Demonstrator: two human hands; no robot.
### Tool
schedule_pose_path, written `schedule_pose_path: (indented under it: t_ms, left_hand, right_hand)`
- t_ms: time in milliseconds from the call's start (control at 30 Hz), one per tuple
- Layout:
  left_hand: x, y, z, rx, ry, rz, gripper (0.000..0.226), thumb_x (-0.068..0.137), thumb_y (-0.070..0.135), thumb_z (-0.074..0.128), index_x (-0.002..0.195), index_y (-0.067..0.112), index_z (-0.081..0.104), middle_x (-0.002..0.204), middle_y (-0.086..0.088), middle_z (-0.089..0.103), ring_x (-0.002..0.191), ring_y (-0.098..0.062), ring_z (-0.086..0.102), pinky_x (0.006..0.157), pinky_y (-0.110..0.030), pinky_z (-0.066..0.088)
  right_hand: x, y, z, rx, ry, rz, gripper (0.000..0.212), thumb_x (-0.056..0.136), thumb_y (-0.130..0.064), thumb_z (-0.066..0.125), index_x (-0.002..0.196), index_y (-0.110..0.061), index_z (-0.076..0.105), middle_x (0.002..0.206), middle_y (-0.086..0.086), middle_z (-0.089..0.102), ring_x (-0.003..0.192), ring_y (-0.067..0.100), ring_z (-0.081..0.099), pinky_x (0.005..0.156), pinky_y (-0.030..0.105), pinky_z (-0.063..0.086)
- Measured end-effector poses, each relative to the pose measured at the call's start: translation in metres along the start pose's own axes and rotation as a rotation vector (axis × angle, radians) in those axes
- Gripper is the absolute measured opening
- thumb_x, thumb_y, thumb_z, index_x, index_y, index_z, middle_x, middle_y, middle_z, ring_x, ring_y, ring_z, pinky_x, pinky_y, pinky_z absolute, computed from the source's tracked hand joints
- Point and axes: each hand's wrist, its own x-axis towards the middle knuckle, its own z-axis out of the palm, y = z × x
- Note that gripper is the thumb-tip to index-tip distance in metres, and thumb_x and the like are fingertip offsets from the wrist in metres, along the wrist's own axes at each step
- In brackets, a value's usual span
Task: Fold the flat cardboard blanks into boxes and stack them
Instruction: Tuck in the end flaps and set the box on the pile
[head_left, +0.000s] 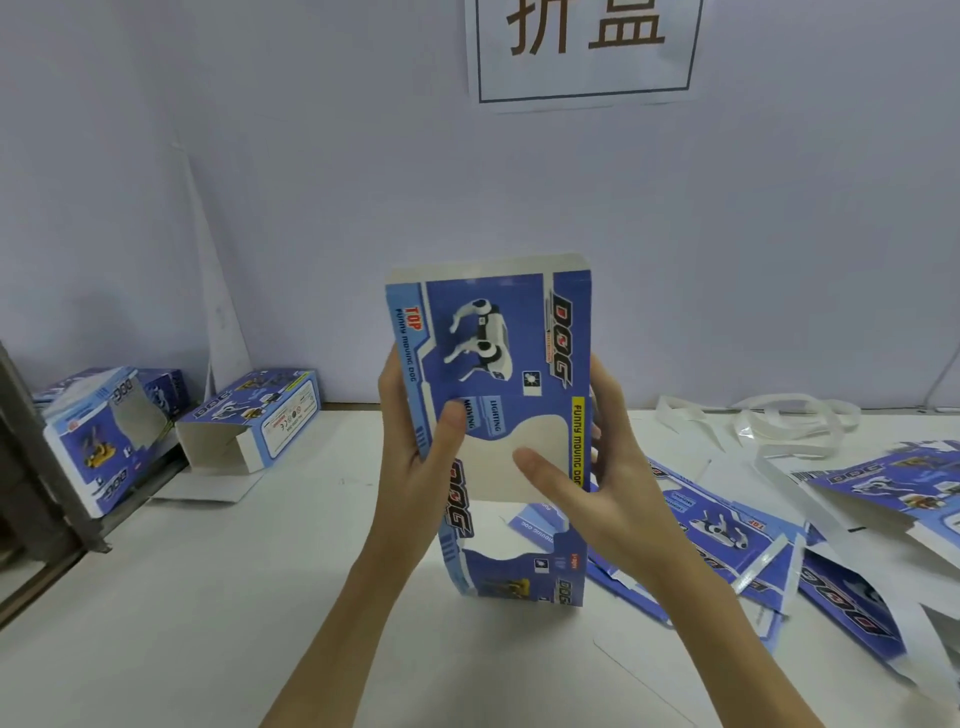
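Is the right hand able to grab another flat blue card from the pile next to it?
Probably not right now. The right hand is busy gripping the held blank together with the left hand. The pile of flat blanks lies close beside it on the table, uncovered, so once it lets go, likely yes.

Both hands hold a flat blue cardboard blank upright above the white table: the left hand grips its left edge with the thumb on the printed face, and the right hand grips its right edge, thumb across the pale window cut-out. Folded boxes lie at far left beside a grey wall, which bears a paper sign. More flat blanks are strewn at right, with white strips beyond them.
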Motion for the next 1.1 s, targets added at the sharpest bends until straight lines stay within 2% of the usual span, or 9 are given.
schedule_pose_path:
  t_ms: [133,367,433,533,633,733,867,1000,1100]
  left_hand:
    - [-0.003,0.000,0.003,0.039,-0.062,-0.031,0.029,0.091,0.044,0.052,0.119,0.043,0.045,0.103,0.043,0.066,0.102,0.011,0.068,0.066,-0.009,0.054]
    - [-0.007,0.008,0.006,0.032,-0.070,-0.084,0.032,0.088,0.046,0.056,0.118,0.039,0.049,0.101,0.039,0.069,0.101,0.009,0.070,0.064,-0.009,0.054]
    - [-0.010,0.010,0.008,-0.024,-0.064,-0.125,0.040,0.087,0.057,0.060,0.121,0.037,0.051,0.108,0.032,0.071,0.103,0.001,0.072,0.066,-0.011,0.056]
    - [-0.010,0.014,0.012,-0.185,-0.003,-0.292,0.078,0.068,0.086,0.068,0.122,0.031,0.057,0.115,0.008,0.077,0.101,-0.019,0.076,0.069,-0.025,0.062]
    - [-0.009,0.016,0.013,-0.172,-0.021,-0.236,0.062,0.079,0.070,0.058,0.127,0.031,0.059,0.116,0.000,0.076,0.108,-0.027,0.075,0.072,-0.033,0.065]
    - [-0.008,0.017,0.013,-0.161,-0.039,-0.189,0.035,0.087,0.053,0.052,0.118,0.036,0.057,0.110,0.008,0.076,0.106,-0.024,0.075,0.060,-0.021,0.060]
    - [-0.010,0.019,0.017,-0.177,-0.073,-0.061,0.029,0.098,0.036,0.050,0.126,0.044,0.047,0.112,0.014,0.071,0.113,-0.021,0.073,0.065,-0.022,0.061]
    - [-0.015,0.016,0.021,-0.022,-0.098,-0.006,0.026,0.098,0.045,0.050,0.118,0.035,0.061,0.118,0.009,0.070,0.116,-0.021,0.071,0.064,-0.019,0.059]
    - [-0.017,0.017,0.023,0.088,0.004,0.120,0.026,0.099,0.052,0.051,0.116,0.037,0.064,0.123,0.007,0.061,0.123,-0.018,0.065,0.075,-0.027,0.060]
  right_hand:
    - [0.002,-0.001,-0.011,-0.033,-0.014,0.053,0.070,0.075,-0.078,0.075,0.133,-0.065,0.038,0.127,-0.027,0.064,0.120,0.007,0.066,0.075,0.020,0.062]
    - [0.000,-0.010,-0.009,-0.012,0.073,0.074,0.039,0.073,-0.083,0.064,0.105,-0.072,0.044,0.117,-0.040,0.064,0.111,-0.004,0.069,0.068,0.015,0.059]
    - [-0.002,-0.014,-0.004,0.046,0.133,0.050,0.032,0.078,-0.081,0.062,0.105,-0.070,0.047,0.118,-0.036,0.065,0.113,0.000,0.070,0.067,0.017,0.060]
    - [-0.006,-0.021,0.006,0.180,0.205,0.029,0.031,0.083,-0.083,0.059,0.103,-0.060,0.053,0.116,-0.025,0.069,0.112,0.014,0.073,0.066,0.024,0.062]
    - [-0.008,-0.023,0.012,0.247,0.303,0.041,0.008,0.094,-0.056,0.058,0.098,-0.050,0.054,0.110,-0.019,0.073,0.106,0.016,0.076,0.061,0.022,0.061]
    - [-0.007,-0.021,0.013,0.260,0.336,0.064,0.015,0.094,-0.039,0.054,0.107,-0.031,0.051,0.104,-0.018,0.075,0.100,0.014,0.077,0.060,0.019,0.059]
    - [-0.005,-0.019,0.009,0.310,0.390,0.101,0.029,0.091,-0.038,0.056,0.118,-0.032,0.047,0.110,-0.019,0.072,0.101,0.011,0.076,0.059,0.018,0.058]
    - [-0.003,-0.012,0.002,0.285,0.406,0.101,0.041,0.094,-0.040,0.055,0.133,-0.042,0.044,0.121,-0.015,0.067,0.112,0.016,0.073,0.067,0.024,0.062]
    - [-0.002,-0.003,0.001,0.017,0.454,0.047,0.041,0.098,-0.049,0.055,0.137,-0.039,0.047,0.139,-0.014,0.055,0.130,0.012,0.059,0.086,0.025,0.060]
